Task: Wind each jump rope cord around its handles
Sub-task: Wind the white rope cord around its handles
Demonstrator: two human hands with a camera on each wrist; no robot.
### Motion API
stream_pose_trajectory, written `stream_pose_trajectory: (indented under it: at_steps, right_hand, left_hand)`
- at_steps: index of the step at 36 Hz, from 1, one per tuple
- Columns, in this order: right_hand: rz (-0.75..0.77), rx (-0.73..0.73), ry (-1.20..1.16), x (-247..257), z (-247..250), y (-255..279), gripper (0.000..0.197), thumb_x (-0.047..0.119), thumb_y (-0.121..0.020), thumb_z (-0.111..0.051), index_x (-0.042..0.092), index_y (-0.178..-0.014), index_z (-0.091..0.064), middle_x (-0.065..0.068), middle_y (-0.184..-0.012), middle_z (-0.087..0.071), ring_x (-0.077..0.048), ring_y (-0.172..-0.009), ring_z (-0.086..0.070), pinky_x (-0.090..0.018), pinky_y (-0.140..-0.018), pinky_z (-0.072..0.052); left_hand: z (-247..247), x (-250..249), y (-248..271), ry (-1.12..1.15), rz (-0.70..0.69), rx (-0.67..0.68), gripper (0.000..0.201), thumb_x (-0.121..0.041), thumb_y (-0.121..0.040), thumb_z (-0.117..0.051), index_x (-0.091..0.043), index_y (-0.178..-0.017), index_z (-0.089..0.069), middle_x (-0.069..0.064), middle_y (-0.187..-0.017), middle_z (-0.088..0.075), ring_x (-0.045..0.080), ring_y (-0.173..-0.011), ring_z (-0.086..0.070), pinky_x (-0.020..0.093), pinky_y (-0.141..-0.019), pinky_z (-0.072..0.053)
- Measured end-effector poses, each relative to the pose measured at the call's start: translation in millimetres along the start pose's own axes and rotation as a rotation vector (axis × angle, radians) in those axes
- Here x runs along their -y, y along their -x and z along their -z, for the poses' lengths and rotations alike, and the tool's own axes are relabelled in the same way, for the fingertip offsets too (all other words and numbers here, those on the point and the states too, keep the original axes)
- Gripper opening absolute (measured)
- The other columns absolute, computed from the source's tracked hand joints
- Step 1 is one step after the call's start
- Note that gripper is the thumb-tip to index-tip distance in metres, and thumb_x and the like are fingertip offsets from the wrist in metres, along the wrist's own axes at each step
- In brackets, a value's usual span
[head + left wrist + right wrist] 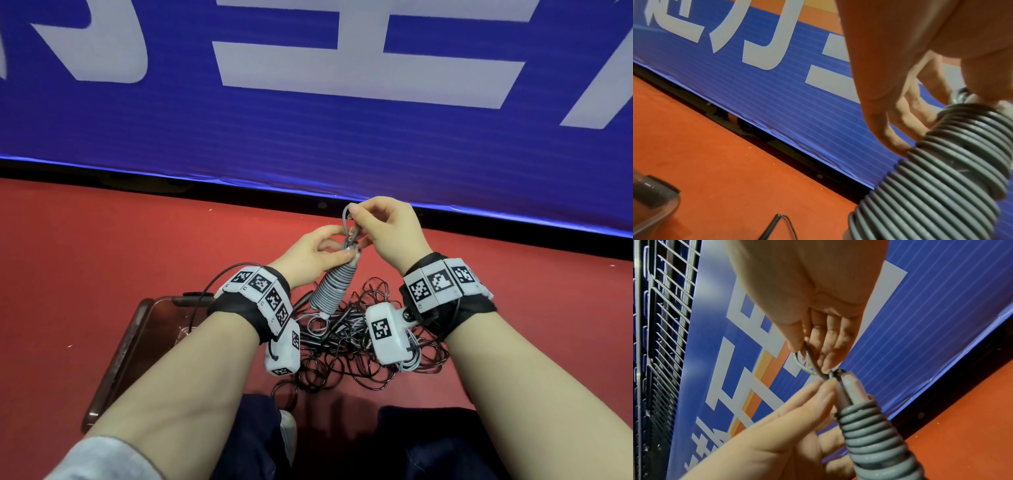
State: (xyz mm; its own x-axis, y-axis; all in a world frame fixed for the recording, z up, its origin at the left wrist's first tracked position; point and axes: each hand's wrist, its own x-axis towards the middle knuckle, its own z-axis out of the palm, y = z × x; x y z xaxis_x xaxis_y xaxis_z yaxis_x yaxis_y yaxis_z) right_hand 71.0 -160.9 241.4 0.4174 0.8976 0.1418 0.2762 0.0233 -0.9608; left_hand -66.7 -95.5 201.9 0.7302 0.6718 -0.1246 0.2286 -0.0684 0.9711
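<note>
A grey jump rope (334,286) hangs between my hands, its cord wound in tight coils (937,186) around the paired handles (851,388). My left hand (317,248) grips the top of the bundle, fingers curled round it just above the coils. My right hand (373,224) pinches a short loop of the grey cord (804,363) above the handle tips. The loop arches up from the handle ends (349,222). The lower end of the bundle points down toward the floor.
A tangled heap of dark cords (346,346) lies on the red floor (102,246) under my wrists. A brown translucent tray (137,342) sits at the left. A blue banner wall (308,120) stands just beyond my hands. My knees (428,442) are below.
</note>
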Motion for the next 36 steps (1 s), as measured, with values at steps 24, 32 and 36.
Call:
stream_pose_trajectory:
  at_steps: [24,32,36]
  right_hand:
    - [-0.013,-0.011,-0.036,-6.6,-18.1,-6.1,0.018,0.025,-0.093,-0.064,0.007,-0.089,-0.067,-0.009,-0.08,-0.069,-0.011,-0.065,-0.064,-0.02,-0.061,-0.05]
    - [-0.185,0.166,0.079,-14.1,-75.8,-10.2,0.023,0.025,-0.103,-0.039,0.01,-0.107,-0.056,-0.006,-0.096,-0.064,-0.016,-0.075,-0.06,-0.022,-0.066,-0.046]
    - [-0.248,0.358,0.22,-20.7,-105.7,-9.8,0.021,0.012,-0.097,-0.043,0.013,-0.115,-0.055,-0.006,-0.106,-0.064,-0.024,-0.092,-0.062,-0.025,-0.071,-0.047]
  left_hand:
    - [13.4,4.7,6.1,0.001,0.029,-0.026,0.031,-0.009,-0.08,-0.075,-0.015,-0.107,-0.06,0.002,-0.11,-0.066,0.015,-0.093,-0.066,0.03,-0.091,-0.051]
    - [58.8,27.8,23.0,0.189,0.177,-0.347,0.03,-0.018,-0.081,-0.076,-0.017,-0.105,-0.059,0.003,-0.11,-0.068,0.014,-0.094,-0.067,0.029,-0.071,-0.058]
    - [83.6,39.1,35.2,0.363,0.253,-0.554,0.032,-0.02,-0.081,-0.076,-0.011,-0.107,-0.058,0.008,-0.111,-0.068,0.019,-0.098,-0.067,0.037,-0.077,-0.058]
